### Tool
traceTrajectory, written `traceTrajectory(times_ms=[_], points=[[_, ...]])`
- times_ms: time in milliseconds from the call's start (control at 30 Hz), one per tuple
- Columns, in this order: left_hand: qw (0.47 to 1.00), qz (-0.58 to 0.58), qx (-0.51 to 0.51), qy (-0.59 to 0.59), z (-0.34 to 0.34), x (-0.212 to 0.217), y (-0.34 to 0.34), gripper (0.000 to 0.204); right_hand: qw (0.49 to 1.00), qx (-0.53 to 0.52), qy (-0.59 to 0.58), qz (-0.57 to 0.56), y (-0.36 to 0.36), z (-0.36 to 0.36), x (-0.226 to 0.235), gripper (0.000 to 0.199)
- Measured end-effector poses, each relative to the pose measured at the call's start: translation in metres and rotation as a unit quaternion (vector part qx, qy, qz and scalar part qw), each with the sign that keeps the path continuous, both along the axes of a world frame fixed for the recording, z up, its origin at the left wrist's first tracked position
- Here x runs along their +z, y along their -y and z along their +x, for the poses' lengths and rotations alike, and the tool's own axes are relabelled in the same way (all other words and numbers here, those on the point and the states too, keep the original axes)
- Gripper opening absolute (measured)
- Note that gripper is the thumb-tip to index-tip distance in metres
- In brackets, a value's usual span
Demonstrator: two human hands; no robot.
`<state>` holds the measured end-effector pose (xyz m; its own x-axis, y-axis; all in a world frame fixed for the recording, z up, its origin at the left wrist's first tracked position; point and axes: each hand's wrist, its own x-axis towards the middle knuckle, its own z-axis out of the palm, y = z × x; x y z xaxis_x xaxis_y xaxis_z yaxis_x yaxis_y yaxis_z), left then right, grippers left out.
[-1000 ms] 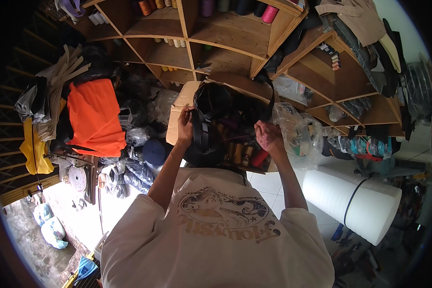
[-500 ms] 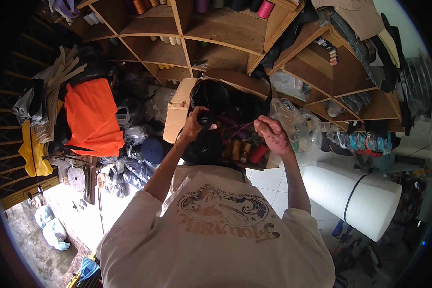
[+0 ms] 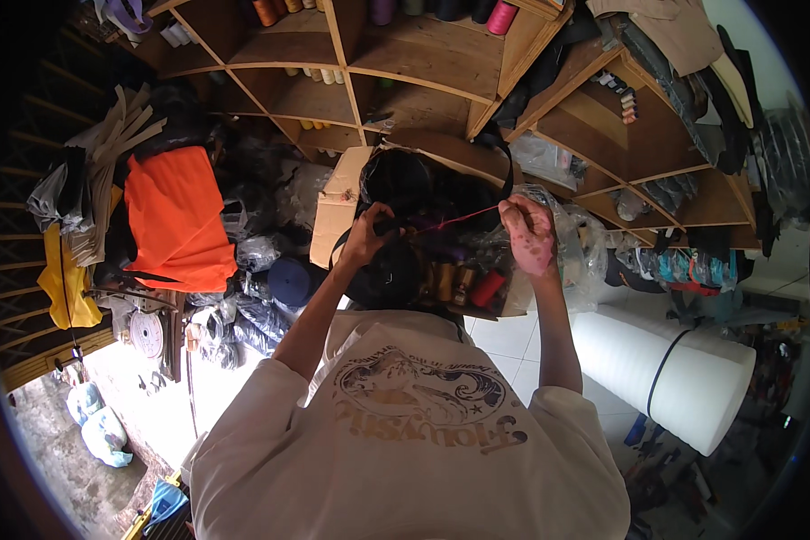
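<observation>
Over an open cardboard box [image 3: 339, 202], my right hand [image 3: 528, 234] pinches a thin pinkish-red thread [image 3: 459, 218], which runs taut toward my left hand [image 3: 366, 236]. The left fingers are curled round a black, rounded object that is too dark to name. Close under the left hand lies a black bundle [image 3: 382, 274]. A red thread spool [image 3: 488, 289] and a gold thread spool [image 3: 444, 281] sit at the box's near side. The rest of the box's contents are dark and hard to make out.
Wooden shelves [image 3: 423, 61] with thread cones stand behind the box. Crumpled clear plastic [image 3: 583, 243] lies right of it, above a white foam roll [image 3: 661, 373]. Orange fabric [image 3: 175, 216] and a dark blue roll [image 3: 290, 283] are on the left.
My right hand has moved right and slightly up, drawing the thread out longer. My left hand has turned a little and stays over the box.
</observation>
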<state>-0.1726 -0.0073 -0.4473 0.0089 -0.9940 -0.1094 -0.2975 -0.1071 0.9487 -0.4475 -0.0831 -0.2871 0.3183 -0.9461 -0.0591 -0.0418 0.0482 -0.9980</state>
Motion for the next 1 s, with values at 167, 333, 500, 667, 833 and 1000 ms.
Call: traceTrajectory(times_ms=[167, 333, 500, 667, 833, 1000], points=[[0.998, -0.010, 0.061, -0.022, -0.001, 0.009, -0.005, 0.038, 0.997, 0.005, -0.061, -0.042, 0.008, -0.008, 0.009, 0.014], [0.993, -0.055, 0.109, -0.002, 0.001, 0.023, -0.006, 0.037, 0.975, 0.052, -0.194, -0.099, 0.003, -0.006, 0.034, 0.015], [0.985, -0.131, 0.117, 0.004, 0.002, 0.035, -0.014, 0.034, 0.935, 0.103, -0.287, -0.179, 0.005, -0.005, 0.064, 0.017], [0.993, -0.064, 0.078, -0.067, 0.005, 0.037, -0.033, 0.033, 0.990, 0.019, -0.057, -0.129, 0.025, 0.016, 0.065, 0.017], [0.964, -0.021, 0.149, -0.218, 0.000, 0.026, -0.055, 0.028, 0.903, -0.038, -0.326, -0.277, 0.050, 0.014, 0.042, 0.009], [0.985, -0.036, 0.162, -0.041, -0.002, 0.045, -0.079, 0.027, 0.750, 0.075, -0.632, -0.180, 0.070, -0.033, -0.065, 0.024]])
